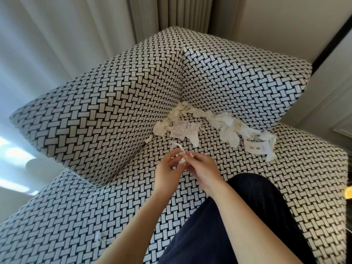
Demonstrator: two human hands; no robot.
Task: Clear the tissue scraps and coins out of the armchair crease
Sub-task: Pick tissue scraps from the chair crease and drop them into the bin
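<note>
Status: early, most of it left. Both hands meet above the armchair [106, 115] seat, near the corner. The left hand [167, 168] and right hand [202, 167] have fingers curled in, pinching one small tissue scrap [179, 148] between them. It looks like a thin strip, long axis roughly running away from the person, free end pointing toward the corner. Not done: the main tissue pile [228, 128] sits in the crease, an L bent at the corner. Its longer leg runs from the corner down-right along the seat edge, the shorter leg down-left. One printed paper tag [179, 129] lies in the short leg, a second tag [256, 147] at the far end of the long leg. No coins visible; they may be under the tissue or deeper in the crease, can't tell. Possible stray white bit [98, 238] on the chair's front left, maybe thread.
</note>
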